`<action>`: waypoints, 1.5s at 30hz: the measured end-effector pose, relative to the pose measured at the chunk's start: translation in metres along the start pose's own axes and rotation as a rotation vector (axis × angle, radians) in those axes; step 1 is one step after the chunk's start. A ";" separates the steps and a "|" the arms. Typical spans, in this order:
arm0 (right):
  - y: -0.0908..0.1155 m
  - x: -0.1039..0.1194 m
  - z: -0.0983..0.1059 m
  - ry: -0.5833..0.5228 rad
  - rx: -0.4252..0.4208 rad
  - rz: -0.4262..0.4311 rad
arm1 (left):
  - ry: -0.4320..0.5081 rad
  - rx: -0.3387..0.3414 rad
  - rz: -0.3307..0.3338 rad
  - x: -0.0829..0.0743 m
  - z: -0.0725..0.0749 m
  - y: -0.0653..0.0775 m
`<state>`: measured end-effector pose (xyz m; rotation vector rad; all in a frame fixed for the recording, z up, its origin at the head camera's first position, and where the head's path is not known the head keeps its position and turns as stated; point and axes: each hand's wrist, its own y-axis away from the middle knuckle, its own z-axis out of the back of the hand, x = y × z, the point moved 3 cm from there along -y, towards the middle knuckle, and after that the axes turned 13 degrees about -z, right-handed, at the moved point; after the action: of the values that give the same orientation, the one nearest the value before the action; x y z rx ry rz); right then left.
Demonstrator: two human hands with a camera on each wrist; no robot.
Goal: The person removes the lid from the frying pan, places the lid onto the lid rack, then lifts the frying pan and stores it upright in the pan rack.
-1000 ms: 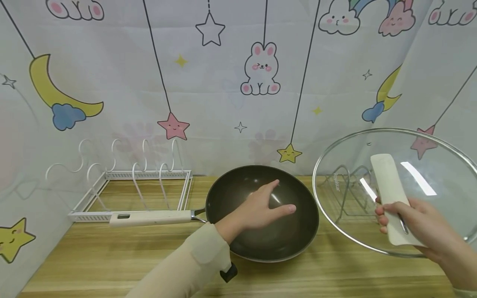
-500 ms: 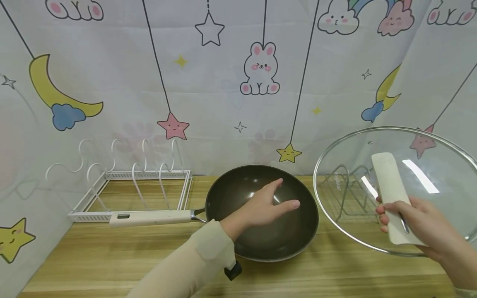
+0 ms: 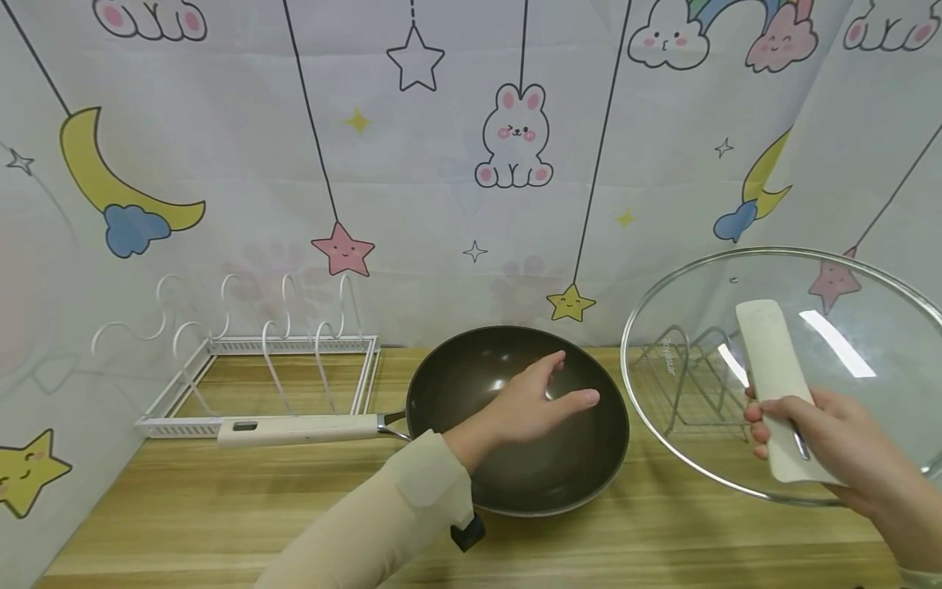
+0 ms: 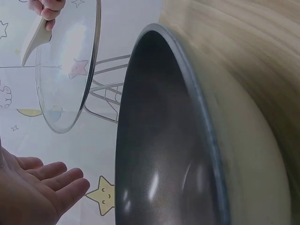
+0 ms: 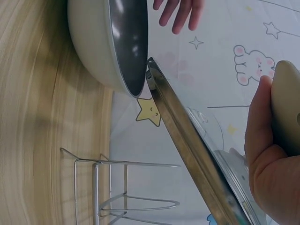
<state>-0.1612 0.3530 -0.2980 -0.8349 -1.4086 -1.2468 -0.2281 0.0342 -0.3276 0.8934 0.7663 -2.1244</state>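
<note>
- White rack (image 3: 290, 345) on surface (image 3: 221, 507), far L.
- Pan (image 3: 456, 384) mid-surface; cream pan handle (image 3: 302, 429) points L along rack's near edge, contact hard to judge.
- L hand (image 3: 526, 406) over pan, fingers spread wide.
- Wire rack (image 5: 124, 162), far R, behind glass lid (image 3: 846, 343) in head view.
- R hand (image 3: 832, 433): fingers wrapped round lid handle (image 3: 774, 360); lid tilted above surface, R of pan.

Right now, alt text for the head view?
The right hand grips the cream handle of a round, clear glass lid, right of a round, dark-lined pan. The left hand hovers open above it. A white wire rack stands at left; a grey metal rack shows through the lid.
</note>
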 end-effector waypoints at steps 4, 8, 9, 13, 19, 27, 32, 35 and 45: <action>0.001 0.001 0.001 0.010 -0.015 -0.004 | 0.015 -0.014 0.010 0.000 -0.002 -0.003; 0.001 0.001 0.001 -0.007 -0.017 -0.001 | 0.032 -0.024 0.021 -0.002 -0.003 -0.005; 0.001 0.001 0.001 -0.013 -0.018 -0.002 | 0.035 -0.024 0.023 -0.003 -0.003 -0.005; 0.001 0.001 0.002 -0.016 -0.023 -0.002 | 0.049 -0.032 0.032 -0.003 -0.004 -0.007; 0.001 0.001 0.002 -0.016 -0.014 0.008 | 0.080 -0.037 0.038 -0.003 -0.007 -0.011; 0.001 0.001 0.004 -0.030 0.004 0.016 | 0.124 -0.050 0.046 -0.002 -0.011 -0.016; 0.001 0.001 0.005 -0.026 0.005 0.012 | 0.152 -0.063 0.063 -0.002 -0.013 -0.019; 0.001 0.002 0.005 -0.017 -0.010 0.009 | 0.170 -0.069 0.077 -0.003 -0.014 -0.021; 0.003 0.003 0.006 0.005 -0.038 0.001 | 0.197 -0.095 0.096 -0.007 -0.022 -0.028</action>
<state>-0.1611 0.3594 -0.2941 -0.8576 -1.3842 -1.2779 -0.2382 0.0694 -0.3280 1.0776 0.8969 -1.9194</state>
